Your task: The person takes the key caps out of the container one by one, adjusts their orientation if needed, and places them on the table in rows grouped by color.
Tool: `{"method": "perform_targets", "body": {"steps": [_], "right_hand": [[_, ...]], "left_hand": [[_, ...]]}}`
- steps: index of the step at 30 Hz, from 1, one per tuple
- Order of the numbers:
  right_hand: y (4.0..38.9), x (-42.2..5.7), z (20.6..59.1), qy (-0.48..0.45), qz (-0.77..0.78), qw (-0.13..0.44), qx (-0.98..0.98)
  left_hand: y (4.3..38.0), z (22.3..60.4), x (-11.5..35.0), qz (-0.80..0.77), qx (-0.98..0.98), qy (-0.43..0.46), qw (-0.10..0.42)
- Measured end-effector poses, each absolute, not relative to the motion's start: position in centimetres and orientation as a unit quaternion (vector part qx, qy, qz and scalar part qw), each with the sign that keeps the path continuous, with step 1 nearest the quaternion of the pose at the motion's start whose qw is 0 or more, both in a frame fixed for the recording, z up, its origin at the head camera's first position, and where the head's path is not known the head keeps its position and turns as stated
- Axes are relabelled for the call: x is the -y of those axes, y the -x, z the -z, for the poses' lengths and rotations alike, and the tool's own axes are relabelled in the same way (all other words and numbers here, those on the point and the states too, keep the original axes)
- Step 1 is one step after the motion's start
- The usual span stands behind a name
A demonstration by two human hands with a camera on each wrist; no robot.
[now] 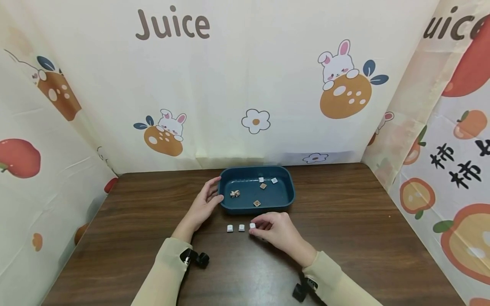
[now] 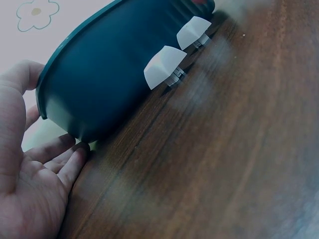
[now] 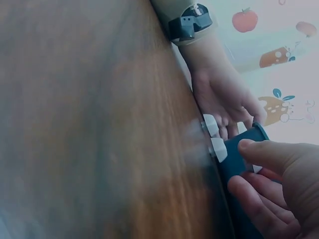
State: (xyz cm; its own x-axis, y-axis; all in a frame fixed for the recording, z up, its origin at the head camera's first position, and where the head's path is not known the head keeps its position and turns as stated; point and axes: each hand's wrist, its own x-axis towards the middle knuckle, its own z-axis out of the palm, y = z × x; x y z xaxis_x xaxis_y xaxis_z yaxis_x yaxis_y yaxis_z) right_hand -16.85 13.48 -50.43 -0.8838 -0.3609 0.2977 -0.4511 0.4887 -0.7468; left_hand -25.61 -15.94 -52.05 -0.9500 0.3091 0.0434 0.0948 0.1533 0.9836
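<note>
A dark blue tray point(image 1: 226, 209) holds several small pieces, some white and some tan. My left hand point(image 1: 204, 203) holds the tray's left end, thumb near the front corner and fingers along the side wall. My right hand point(image 1: 278, 230) pinches a white keycap point(image 1: 252, 225) between thumb and fingers, just in front of the tray. Left of it, two more white keycaps stand in a row: one keycap point(image 1: 241, 228) in the middle, another keycap point(image 1: 229, 228) at the far left. In the right wrist view, my right thumb and fingers mostly cover the pinched keycap.
Inside the tray, a tan piece point(image 1: 257, 203) lies near the front wall and a white piece point(image 1: 274, 180) toward the back right. The brown wood-grain table point(image 1: 153, 212) meets a printed cloth point(image 1: 229, 85) behind the tray. Each wrist wears a small black camera point(image 1: 202, 259).
</note>
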Motion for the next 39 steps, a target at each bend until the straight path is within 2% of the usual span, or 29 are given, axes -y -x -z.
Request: {"method": "perform_targets", "body": {"steps": [39], "right_hand": [[18.1,-13.7,52.9,-0.267,-0.414,0.093,0.865]], "left_hand": [[25.8,52.1,16.0,-0.634,-0.757,-0.131,0.090]]}}
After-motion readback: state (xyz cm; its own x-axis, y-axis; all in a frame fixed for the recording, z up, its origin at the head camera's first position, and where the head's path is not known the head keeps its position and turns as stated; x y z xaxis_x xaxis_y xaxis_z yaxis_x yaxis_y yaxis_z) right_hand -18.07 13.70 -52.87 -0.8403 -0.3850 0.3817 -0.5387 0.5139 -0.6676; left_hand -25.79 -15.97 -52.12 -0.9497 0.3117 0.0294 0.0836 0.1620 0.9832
